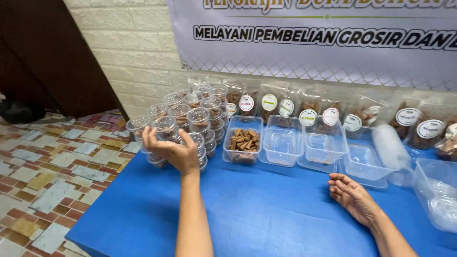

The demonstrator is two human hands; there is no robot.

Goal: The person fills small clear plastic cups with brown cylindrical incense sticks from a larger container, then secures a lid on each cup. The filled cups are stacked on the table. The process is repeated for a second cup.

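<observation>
Two bare hands work over a blue cloth (247,214), smooth and matte, spread on a floor of irregular stone-pattern tiles (52,181). At nine o'clock from the cloth's centre, the left hand (173,151) reaches into a cluster of small round cups (190,114): clear, glossy plastic with domed lids, stacked in columns. Its fingers are curled around one cup (166,128) at the cluster's near edge, thumb on one side and fingertips on the other, so the grip is closed on that cup. At twelve o'clock stands a rectangular tub (243,139) of clear plastic, filled with short brown cone-shaped pieces. Just beside it at one o'clock sit three empty tubs (314,145) of the same thin, transparent material, touching in a row. Behind them, a line of clear pouches (309,112) with round white labels leans against the brick wall (138,43); each holds brown pieces. At four o'clock the right hand (352,195) rests palm up on the cloth, fingers loosely apart and holding nothing. At three o'clock, a soft clear bag (435,190) lies crumpled. A white banner (309,43) hangs above.
</observation>
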